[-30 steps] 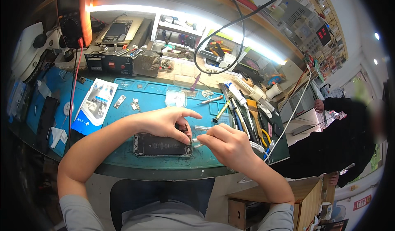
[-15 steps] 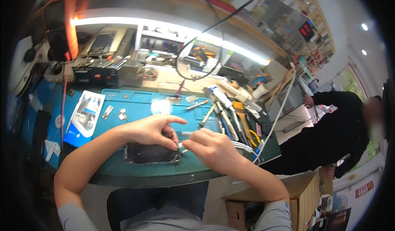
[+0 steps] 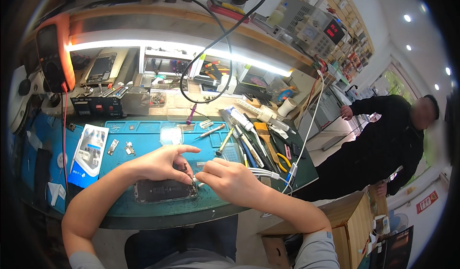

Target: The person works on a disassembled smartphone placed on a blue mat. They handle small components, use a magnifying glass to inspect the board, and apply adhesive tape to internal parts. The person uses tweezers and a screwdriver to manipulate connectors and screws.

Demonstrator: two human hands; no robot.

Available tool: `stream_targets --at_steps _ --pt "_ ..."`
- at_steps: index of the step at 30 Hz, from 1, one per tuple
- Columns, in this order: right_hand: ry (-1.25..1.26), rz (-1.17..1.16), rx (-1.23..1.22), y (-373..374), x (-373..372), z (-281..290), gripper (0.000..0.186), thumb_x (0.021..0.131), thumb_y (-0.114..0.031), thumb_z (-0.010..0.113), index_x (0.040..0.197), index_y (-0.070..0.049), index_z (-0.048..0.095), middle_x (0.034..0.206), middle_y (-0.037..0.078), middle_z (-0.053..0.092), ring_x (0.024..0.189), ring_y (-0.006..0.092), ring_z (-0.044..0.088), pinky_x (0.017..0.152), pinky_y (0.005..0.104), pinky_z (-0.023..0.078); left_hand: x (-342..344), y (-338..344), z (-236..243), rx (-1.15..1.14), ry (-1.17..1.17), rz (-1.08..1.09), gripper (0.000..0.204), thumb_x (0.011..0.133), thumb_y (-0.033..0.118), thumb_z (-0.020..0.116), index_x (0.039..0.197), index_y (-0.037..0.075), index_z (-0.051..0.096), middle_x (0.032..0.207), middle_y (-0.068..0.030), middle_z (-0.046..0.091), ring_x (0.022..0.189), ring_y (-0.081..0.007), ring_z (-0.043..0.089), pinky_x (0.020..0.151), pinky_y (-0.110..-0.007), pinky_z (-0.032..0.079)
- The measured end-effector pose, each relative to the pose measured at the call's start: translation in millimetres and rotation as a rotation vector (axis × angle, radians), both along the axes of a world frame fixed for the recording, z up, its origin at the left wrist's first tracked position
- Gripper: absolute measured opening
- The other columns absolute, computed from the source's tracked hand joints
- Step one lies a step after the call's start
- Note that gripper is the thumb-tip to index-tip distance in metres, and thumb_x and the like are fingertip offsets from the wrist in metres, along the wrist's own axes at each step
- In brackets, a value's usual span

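Observation:
A dark smartphone with a worn metal frame lies on the blue-green work mat near the front edge. My left hand is at its right end, forefinger stretched out, thumb and curled fingers closed at the phone's corner. My right hand is closed in a pinch on the plug end of a white charging cable against the phone's right end. The fingers mostly hide the plug, and I cannot tell how far in it sits. Both forearms come up from below.
Tweezers, brushes and yellow-handled pliers lie right of my hands. Further back are a small clear box and a purple screwdriver. A blue-and-white packet lies left; an orange multimeter stands behind. At right, a person in black stands.
The view has tilted and shifted, so the bench sits lower and further left in the picture. Both hands keep nearly the same hold at the phone's right end.

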State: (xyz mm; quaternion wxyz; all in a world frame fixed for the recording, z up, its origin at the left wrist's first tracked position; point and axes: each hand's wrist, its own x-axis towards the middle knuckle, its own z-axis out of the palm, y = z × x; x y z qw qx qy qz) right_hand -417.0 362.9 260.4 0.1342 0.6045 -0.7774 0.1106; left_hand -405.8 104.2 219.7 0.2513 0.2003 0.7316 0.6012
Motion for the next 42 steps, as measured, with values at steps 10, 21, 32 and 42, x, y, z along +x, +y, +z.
stream_targets --at_steps 10,21,32,42 --pt "-0.017 0.005 0.004 -0.1 0.2 -0.9 0.02 0.082 -0.005 0.075 0.102 -0.006 0.074 0.089 0.003 0.06 0.084 0.0193 0.066 0.071 0.0323 0.058 -0.8 -0.6 -0.7 -0.006 -0.023 0.014 0.09 0.088 0.009 0.086 0.161 -0.004 0.036 0.101 -0.007 0.079 0.099 -0.0119 0.071 0.108 -0.032 0.047" --pt "-0.038 0.012 0.01 -1.8 0.1 4.2 0.015 0.086 -0.008 0.075 0.099 -0.007 0.069 0.091 0.003 0.062 0.085 0.0202 0.067 0.07 0.0328 0.057 0.1 -1.2 5.0 -0.029 -0.042 -0.015 0.09 0.09 0.012 0.086 0.162 -0.003 0.034 0.104 -0.0072 0.079 0.105 -0.0131 0.07 0.109 -0.033 0.046" --pt "-0.02 -0.034 0.053 -3.9 2.1 5.6 0.014 0.09 -0.016 0.077 0.1 -0.011 0.069 0.09 0.002 0.062 0.084 0.0193 0.068 0.066 0.0335 0.057 -1.0 1.4 3.4 -0.042 -0.007 -0.006 0.089 0.09 0.013 0.086 0.162 -0.002 0.036 0.104 -0.0071 0.079 0.105 -0.014 0.07 0.104 -0.032 0.049" --pt "-0.047 -0.041 0.013 -0.8 -8.4 4.5 0.03 0.089 -0.027 0.083 0.117 -0.02 0.078 0.072 0.0 0.058 0.062 0.0188 0.065 0.052 0.0332 0.051 -3.2 -4.0 -5.2 0.007 0.038 -0.057 0.088 0.093 0.012 0.084 0.163 -0.001 0.033 0.107 -0.0091 0.077 0.103 -0.0146 0.07 0.1 -0.033 0.053"
